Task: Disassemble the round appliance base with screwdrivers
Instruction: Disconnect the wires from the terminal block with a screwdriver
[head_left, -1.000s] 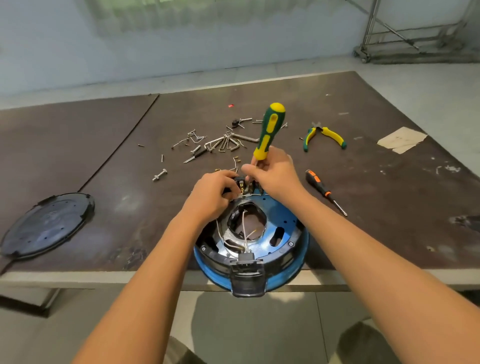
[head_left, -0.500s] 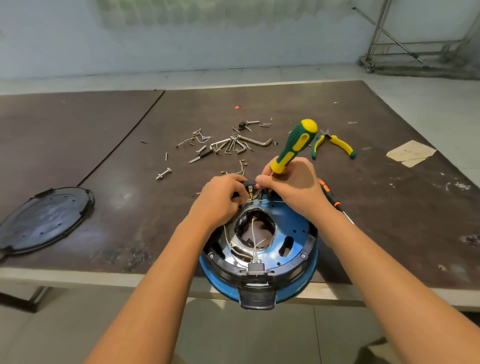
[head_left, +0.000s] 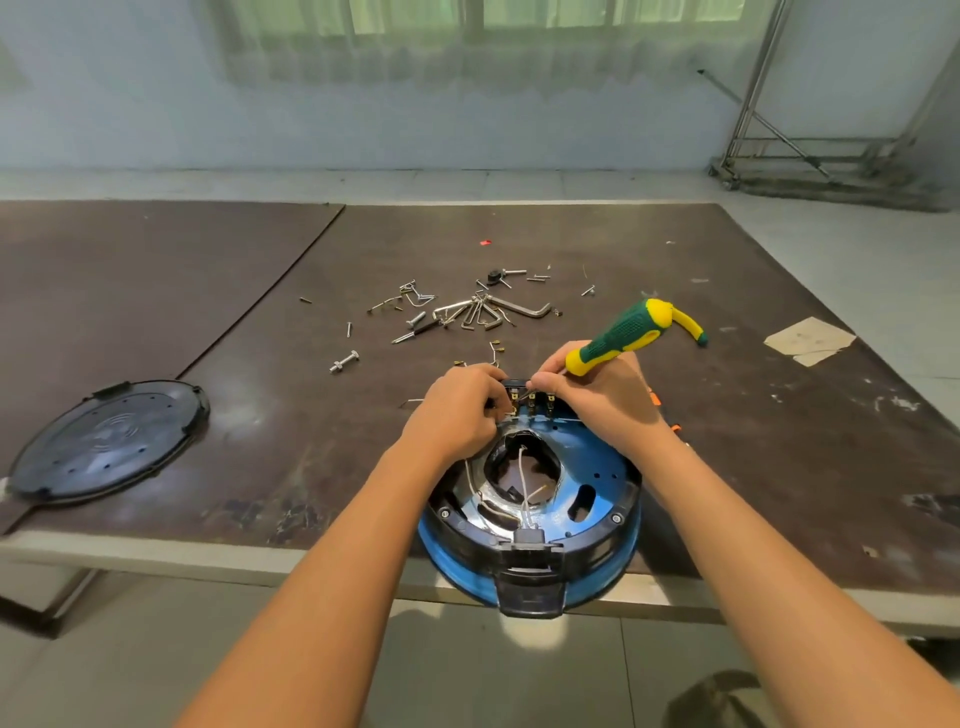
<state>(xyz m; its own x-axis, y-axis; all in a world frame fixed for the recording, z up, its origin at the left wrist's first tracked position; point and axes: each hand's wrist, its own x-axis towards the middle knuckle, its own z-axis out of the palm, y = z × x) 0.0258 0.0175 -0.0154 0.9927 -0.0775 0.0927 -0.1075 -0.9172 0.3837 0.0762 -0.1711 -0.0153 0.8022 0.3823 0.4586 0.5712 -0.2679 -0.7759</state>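
We look down on a round appliance base (head_left: 597, 467) lying at the near edge of a dark brown worktop (head_left: 753, 426), its rim overhanging the edge toward us. Our right hand (head_left: 602, 400) holds a green and yellow screwdriver (head_left: 621, 332) in a closed grip low on the handle, which slants up and away to the right. Its tip is hidden under the fingers at a black terminal block (head_left: 535, 400) on the base's far rim. Our left hand (head_left: 460, 410) is curled in at the same block; we cannot tell whether its grip pinches a wire or only steadies the block.

To do this step well, we judge the tip should sit square in the screw head. The left hand should brace the overhanging base, and the thin white wires (head_left: 521, 467) should be kept out of the blade's way.

The base is a glossy blue plate inside a black plastic ring, with a shiny dished centre and a blocky black latch (head_left: 530, 587) nearest us. The handle looks rubbery and ribbed. Steel screws and bent hex keys (head_left: 478, 312) lie scattered beyond. A flat round black cover (head_left: 104, 441) lies well apart on the left.
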